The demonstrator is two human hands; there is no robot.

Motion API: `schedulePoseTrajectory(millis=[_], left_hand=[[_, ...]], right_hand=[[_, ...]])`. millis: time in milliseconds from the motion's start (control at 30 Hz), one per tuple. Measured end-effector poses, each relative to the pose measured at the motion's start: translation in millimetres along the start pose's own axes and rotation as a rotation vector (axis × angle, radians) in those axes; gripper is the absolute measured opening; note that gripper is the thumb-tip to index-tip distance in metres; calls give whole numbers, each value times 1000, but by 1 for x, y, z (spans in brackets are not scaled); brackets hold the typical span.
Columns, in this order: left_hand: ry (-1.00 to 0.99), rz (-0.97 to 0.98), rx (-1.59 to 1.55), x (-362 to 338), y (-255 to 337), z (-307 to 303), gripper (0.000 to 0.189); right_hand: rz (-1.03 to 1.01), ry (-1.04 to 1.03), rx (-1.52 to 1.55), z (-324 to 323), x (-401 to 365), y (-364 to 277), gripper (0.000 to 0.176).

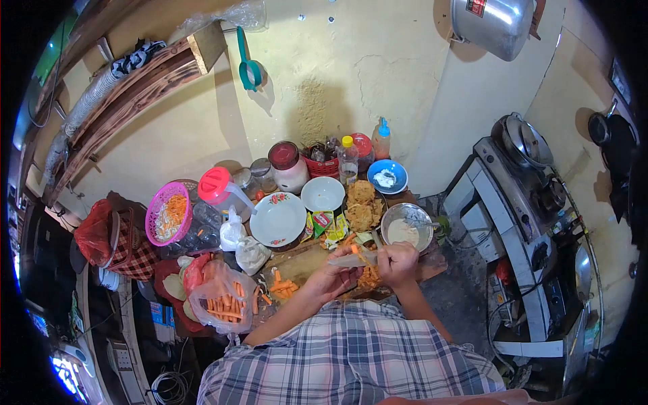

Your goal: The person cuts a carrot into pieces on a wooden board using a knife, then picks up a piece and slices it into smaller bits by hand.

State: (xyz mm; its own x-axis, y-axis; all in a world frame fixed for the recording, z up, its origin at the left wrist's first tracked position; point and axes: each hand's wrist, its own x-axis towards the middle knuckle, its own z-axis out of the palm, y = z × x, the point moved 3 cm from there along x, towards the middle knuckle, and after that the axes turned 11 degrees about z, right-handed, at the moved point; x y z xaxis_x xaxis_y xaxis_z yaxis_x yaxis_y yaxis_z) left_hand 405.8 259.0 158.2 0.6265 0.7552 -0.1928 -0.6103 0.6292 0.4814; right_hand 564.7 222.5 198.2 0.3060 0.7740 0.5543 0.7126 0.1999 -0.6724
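Close in front of my chest, my left hand (334,280) is closed around one end of a pale, translucent flat strip (345,260), whose kind I cannot make out. My right hand (398,263) is closed at the strip's other end, fingers pinched. An orange piece (356,250) shows between the hands. Below them is a wooden board (307,264) with cut orange sticks (282,288) to the left. More orange bits (370,277) lie partly hidden under my hands. A metal bowl of pale batter (403,233) stands just beyond my right hand.
Flat fried patties (364,206), seasoning packets (324,224), a floral plate (277,219) and a white bowl (322,194) stand behind the board. At left are a plastic bag of orange sticks (226,307) and a pink colander (169,212). A gas stove (516,179) stands right.
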Motion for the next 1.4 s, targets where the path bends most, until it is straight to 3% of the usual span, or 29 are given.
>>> schedulePoseTrajectory(millis=[467,633,767,833,1033,1400], left_hand=[[-4,-25,131,0,-8,-6,26],[10,-45,54,0,0,-9,31],[88,-8,29,-2,8,0,33],[107,79,71,0,13,-1,33],[161,115,122,-1,26,0,34],[117,110,141,-3,26,6,37]], right_hand=[[-25,10,-31,3,4,-1,27],[360,43,-22,0,-4,28,29],[396,-12,24,-6,-4,22,31],[234,15,55,-7,-2,13,29],[41,-68,-4,-3,-2,13,26],[-50,-19,-36,-3,0,7,28]])
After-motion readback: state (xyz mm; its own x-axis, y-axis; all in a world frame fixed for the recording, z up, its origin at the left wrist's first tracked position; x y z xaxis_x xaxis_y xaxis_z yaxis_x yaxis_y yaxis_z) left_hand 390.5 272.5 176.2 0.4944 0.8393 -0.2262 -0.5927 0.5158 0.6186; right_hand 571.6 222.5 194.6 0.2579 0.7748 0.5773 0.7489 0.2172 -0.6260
